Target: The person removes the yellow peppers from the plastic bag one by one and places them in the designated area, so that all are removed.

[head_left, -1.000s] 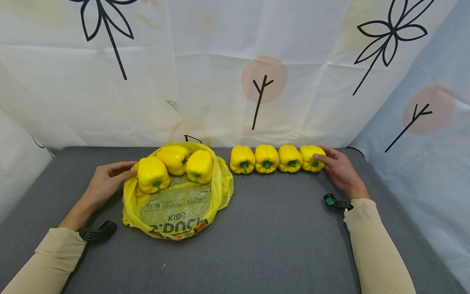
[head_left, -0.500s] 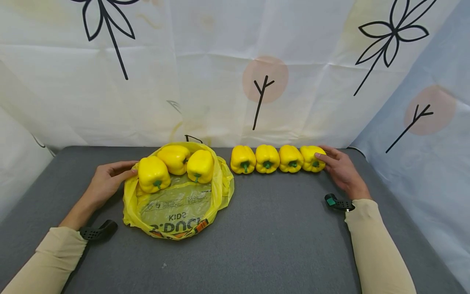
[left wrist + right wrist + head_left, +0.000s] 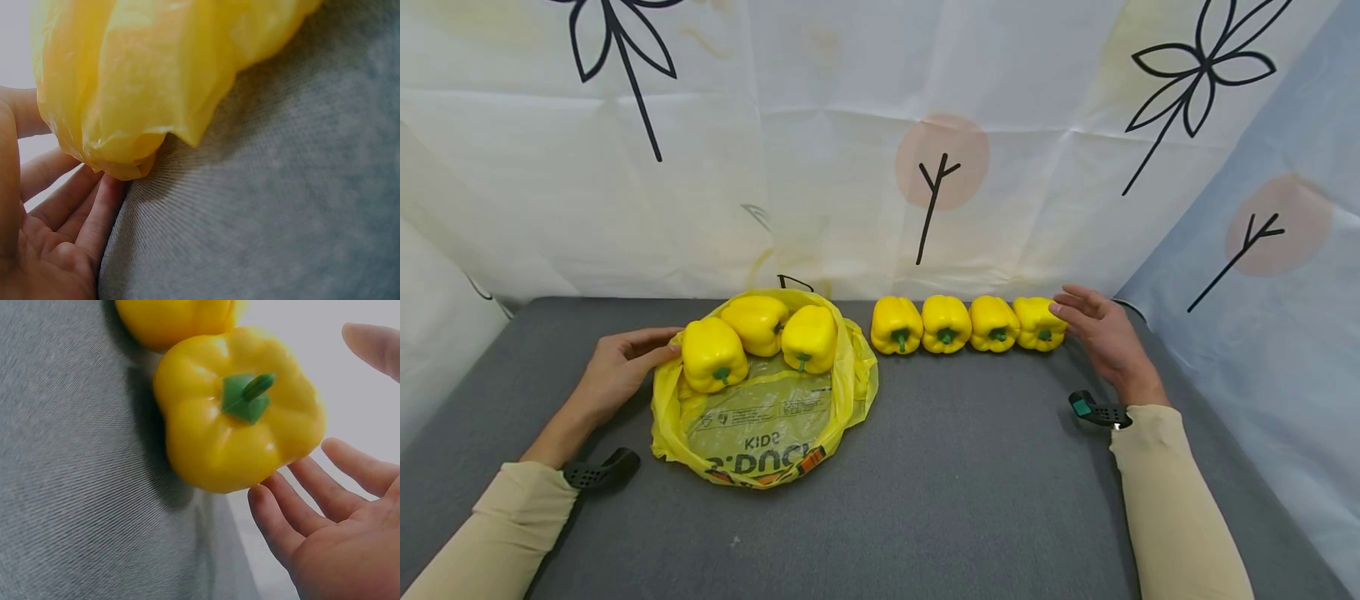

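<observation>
My left hand [image 3: 612,373] touches the left side of a yellow plastic bag [image 3: 664,429], whose wide mouth is folded outward. In the left wrist view the fingers [image 3: 94,212] extend fairly straight against the bag's crumpled side. Three yellow bell peppers with green stems lie inside, including one pepper [image 3: 713,356] closest to this hand. My right hand [image 3: 1107,340] is beside the rightmost bell pepper [image 3: 1038,323] of a row, holding nothing. In the right wrist view its thumb stands away from that pepper, and the relaxed fingertips are right at its side.
Three more bell peppers [image 3: 946,323] continue the row leftward, between the bag and the rightmost one. A grey cloth-covered table [image 3: 940,483] carries everything. White printed curtains [image 3: 850,167] hang at the back and sides.
My right hand has loosened from the rightmost bell pepper and drawn slightly right, its thumb lifting off. The pepper stays at the row's end. The left hand and bag have not moved.
</observation>
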Motion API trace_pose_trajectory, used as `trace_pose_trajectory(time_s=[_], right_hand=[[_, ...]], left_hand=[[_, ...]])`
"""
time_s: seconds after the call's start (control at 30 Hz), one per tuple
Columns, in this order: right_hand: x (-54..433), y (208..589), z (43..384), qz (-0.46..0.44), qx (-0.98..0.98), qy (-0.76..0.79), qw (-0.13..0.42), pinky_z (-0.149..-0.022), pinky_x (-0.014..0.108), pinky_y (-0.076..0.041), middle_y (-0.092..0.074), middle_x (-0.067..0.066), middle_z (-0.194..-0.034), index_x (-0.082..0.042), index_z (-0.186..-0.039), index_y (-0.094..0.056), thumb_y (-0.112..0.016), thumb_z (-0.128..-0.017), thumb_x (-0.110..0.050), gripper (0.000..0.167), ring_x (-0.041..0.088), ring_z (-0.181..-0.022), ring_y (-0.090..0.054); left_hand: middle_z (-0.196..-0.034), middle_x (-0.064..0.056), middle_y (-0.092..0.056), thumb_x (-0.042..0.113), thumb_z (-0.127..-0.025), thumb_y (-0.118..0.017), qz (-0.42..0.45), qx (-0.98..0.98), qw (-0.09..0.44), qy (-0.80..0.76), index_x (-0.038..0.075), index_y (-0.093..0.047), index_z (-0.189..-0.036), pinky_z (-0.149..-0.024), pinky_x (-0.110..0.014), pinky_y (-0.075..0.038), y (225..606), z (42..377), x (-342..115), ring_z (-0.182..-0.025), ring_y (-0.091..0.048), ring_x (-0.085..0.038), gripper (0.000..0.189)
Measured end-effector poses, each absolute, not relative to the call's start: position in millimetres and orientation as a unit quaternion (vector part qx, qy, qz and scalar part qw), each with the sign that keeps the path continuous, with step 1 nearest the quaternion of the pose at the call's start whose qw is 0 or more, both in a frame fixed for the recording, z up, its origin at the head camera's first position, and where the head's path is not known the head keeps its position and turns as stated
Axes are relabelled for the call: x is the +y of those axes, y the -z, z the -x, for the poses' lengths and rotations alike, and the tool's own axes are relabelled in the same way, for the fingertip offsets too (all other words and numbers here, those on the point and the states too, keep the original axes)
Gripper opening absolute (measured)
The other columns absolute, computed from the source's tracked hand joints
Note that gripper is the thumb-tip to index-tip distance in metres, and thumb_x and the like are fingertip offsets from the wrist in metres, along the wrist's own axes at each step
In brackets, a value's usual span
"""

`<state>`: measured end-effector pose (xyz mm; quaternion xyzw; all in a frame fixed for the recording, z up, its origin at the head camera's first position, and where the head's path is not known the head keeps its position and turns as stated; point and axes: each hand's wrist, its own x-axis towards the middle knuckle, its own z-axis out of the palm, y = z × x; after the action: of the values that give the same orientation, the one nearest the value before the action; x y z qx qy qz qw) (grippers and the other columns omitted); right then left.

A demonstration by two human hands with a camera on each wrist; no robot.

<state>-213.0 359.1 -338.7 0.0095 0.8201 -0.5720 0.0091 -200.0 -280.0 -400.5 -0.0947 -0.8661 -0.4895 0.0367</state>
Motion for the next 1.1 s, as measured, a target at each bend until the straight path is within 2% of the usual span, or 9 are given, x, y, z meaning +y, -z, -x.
trace_pose_trajectory(time_s=[0.23, 0.53, 0.9, 1.1], right_hand=[[357, 328, 209, 0.003, 0.835, 0.550, -0.008, -0.117, 0.058, -0.025, -0.023, 0.024, -0.162, -0.004, -0.163, -0.015, -0.056, -0.105, -0.038, 0.078, 0.039, -0.145, -0.030], [348, 314, 204, 0.025, 0.845, 0.534, -0.030, -0.116, 0.058, -0.027, -0.026, 0.022, -0.162, -0.005, -0.163, -0.019, -0.059, -0.105, -0.033, 0.076, 0.037, -0.143, -0.034], [332, 296, 197, 0.052, 0.849, 0.525, -0.030, -0.117, 0.061, -0.024, -0.029, 0.021, -0.161, -0.007, -0.162, -0.023, -0.064, -0.103, -0.026, 0.075, 0.040, -0.147, -0.027], [323, 289, 192, 0.064, 0.857, 0.511, -0.030, -0.114, 0.060, -0.030, -0.032, 0.019, -0.160, -0.009, -0.162, -0.025, -0.064, -0.103, -0.024, 0.072, 0.039, -0.146, -0.030]], left_hand=[[-0.113, 0.027, -0.059, 0.031, -0.104, -0.061, 0.095, -0.867, 0.036, 0.488, -0.005, -0.057, -0.140, -0.081, -0.007, -0.046, 399, 198, -279, -0.103, -0.054, 0.011, 0.051], [-0.111, 0.029, -0.058, 0.031, -0.104, -0.061, 0.093, -0.867, 0.036, 0.487, -0.004, -0.058, -0.140, -0.081, -0.007, -0.045, 399, 199, -279, -0.103, -0.054, 0.011, 0.051], [-0.110, 0.031, -0.057, 0.027, -0.104, -0.061, 0.090, -0.868, 0.035, 0.488, -0.005, -0.056, -0.141, -0.082, -0.006, -0.045, 401, 201, -281, -0.103, -0.053, 0.012, 0.049], [-0.111, 0.030, -0.058, 0.028, -0.104, -0.062, 0.093, -0.864, 0.036, 0.493, -0.005, -0.057, -0.140, -0.082, -0.007, -0.045, 400, 200, -280, -0.103, -0.054, 0.011, 0.049]])
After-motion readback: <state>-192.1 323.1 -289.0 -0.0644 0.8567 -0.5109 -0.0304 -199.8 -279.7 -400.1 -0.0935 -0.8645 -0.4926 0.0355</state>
